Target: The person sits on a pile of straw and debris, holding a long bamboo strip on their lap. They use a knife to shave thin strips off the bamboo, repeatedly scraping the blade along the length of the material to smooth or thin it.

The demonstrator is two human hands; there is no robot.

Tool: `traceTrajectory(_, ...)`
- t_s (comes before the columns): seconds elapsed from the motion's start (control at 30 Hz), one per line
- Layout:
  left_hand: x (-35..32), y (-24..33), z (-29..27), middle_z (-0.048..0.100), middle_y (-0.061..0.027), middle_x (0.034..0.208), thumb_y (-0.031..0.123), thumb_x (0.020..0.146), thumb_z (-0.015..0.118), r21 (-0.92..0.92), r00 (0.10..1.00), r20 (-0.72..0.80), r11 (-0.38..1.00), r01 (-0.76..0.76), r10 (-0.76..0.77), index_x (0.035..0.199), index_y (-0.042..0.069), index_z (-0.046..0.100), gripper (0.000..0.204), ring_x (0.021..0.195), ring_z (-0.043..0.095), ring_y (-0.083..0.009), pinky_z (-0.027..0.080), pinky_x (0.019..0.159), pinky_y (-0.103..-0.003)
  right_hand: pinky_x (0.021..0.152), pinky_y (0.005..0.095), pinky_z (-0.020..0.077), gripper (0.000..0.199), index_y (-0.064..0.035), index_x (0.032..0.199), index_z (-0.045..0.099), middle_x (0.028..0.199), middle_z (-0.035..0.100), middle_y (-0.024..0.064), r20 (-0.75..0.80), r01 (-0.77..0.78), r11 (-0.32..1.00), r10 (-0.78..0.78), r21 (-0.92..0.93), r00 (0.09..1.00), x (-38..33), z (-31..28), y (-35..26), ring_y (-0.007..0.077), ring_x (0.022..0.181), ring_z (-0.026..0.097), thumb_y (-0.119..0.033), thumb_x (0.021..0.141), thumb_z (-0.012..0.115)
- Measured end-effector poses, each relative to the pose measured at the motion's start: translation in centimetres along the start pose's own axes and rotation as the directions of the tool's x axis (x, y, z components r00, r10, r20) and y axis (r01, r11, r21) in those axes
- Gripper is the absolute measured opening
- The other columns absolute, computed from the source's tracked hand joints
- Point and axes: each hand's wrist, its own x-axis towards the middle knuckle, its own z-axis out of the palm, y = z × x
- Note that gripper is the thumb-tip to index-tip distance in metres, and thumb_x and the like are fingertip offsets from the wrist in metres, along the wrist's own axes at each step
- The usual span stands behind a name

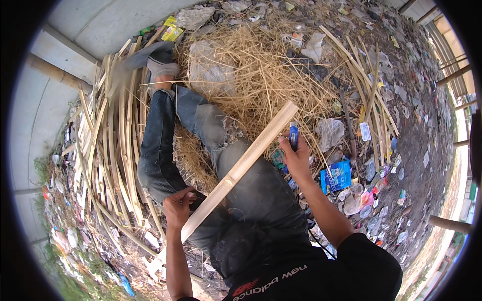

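Long, flat, pale bamboo strip [240, 167] lies on a slant over the person's lap, low end by the left forearm and top end up near the right hand. Far left is a pale grey wall [75, 20] made of big smooth panels. Next to it is a big pile of thin, light brown bamboo sticks [118, 145] on the ground. Near the top of that pile sits a bright yellow wrapper [172, 33]. Next come the person's dusty, dark blue jeans [161, 143], with the legs bent. The left hand [177, 206] has curled fingers and is right beside the strip's low part; I cannot tell if it is pinching the strip. Past the feet, a cloudy, see-through plastic sheet [213, 70] rests by a heap of dry yellow straw [266, 75]. The right hand [297, 158] is wrapped around a small blue tool [293, 136], close to the strip's top end. Further right, a shiny blue packet [337, 176] lies on the dirty ground. Past it is a smaller bunch of thin tan sticks [370, 100]. At the far right, a round brown post [449, 224] pokes in.
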Motion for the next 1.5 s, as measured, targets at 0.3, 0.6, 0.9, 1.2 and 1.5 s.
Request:
traceTrajectory(0.3, -1.8, 3.5, -2.8, 0.042, -0.0315, 0.159, 0.013, 0.1, 0.068, 0.731, 0.826, -0.398, 0.682, 0.022, 0.4, 0.141, 0.009, 0.067, 0.041, 0.14, 0.052, -0.0471, 0.049, 0.11, -0.051, 0.044, 0.0237, 0.0382, 0.025, -0.0051, 0.093, 0.067, 0.064, 0.056, -0.003, 0.168, -0.094, 0.994, 0.102, -0.054, 0.98, -0.4, 1.8, 0.3, 0.0042, 0.047, 0.047, -0.028, 0.099, 0.077)
traceTrajectory(0.6, -4.4, 5.6, 3.0, 0.07, -0.0215, 0.116, 0.026, 0.087, 0.082, 0.464, 0.952, 0.14, 0.832, -0.305, 0.271, 0.144, 0.011, 0.063, 0.062, 0.1, 0.072, -0.0396, 0.058, 0.086, -0.047, 0.044, 0.0231, 0.0379, 0.022, -0.0053, 0.091, 0.067, 0.06, 0.056, -0.0024, 0.192, -0.125, 0.989, 0.108, 0.08, 0.975, -0.4, 3.0, 0.6, 0.0038, 0.046, 0.047, -0.024, 0.101, 0.074)
traceTrajectory(0.9, -0.4, 9.2, -15.9, 0.079, -0.0107, 0.099, 0.025, 0.084, 0.091, 0.89, 0.168, -0.426, 0.445, -0.096, 0.889, 0.133, 0.006, 0.07, 0.057, 0.072, 0.077, -0.0205, 0.065, 0.059, -0.025, 0.046, 0.0218, 0.04, 0.02, -0.0048, 0.105, 0.072, 0.075, 0.07, 0.0034, 0.28, -0.091, 0.984, 0.044, 0.156, 0.959, 0.1, 2.9, -2.7, 0.0034, 0.051, 0.052, -0.025, 0.1, 0.073)
traceTrajectory(1.2, -10.3, 19.0, -29.3, 0.07, -0.0286, 0.098, 0.021, 0.099, 0.073, 0.711, -0.681, -0.659, 0.559, -0.427, 0.319, 0.099, -0.014, 0.054, 0.04, 0.084, 0.075, -0.0363, 0.068, 0.073, -0.037, 0.058, 0.0257, 0.0469, 0.02, -0.0026, 0.102, 0.072, 0.077, 0.071, 0.0016, 0.445, -0.05, 0.998, 0.058, -0.031, 0.894, -3.2, 5.1, -1.2, 0.0062, 0.06, 0.059, -0.022, 0.098, 0.075)
traceTrajectory(1.5, -1.5, 15.3, -15.3, 0.053, -0.0265, 0.151, 0.035, 0.109, 0.054, -0.229, 0.322, -0.941, 0.507, -0.831, 0.102, 0.135, -0.01, 0.056, 0.053, 0.136, 0.059, -0.0326, 0.051, 0.119, -0.038, 0.064, 0.0256, 0.047, 0.022, -0.0017, 0.104, 0.072, 0.079, 0.07, -0.0003, 0.499, 0.068, 0.996, -0.03, -0.059, 0.866, -3.8, 6.5, -2.0, 0.0047, 0.068, 0.059, -0.022, 0.098, 0.076)
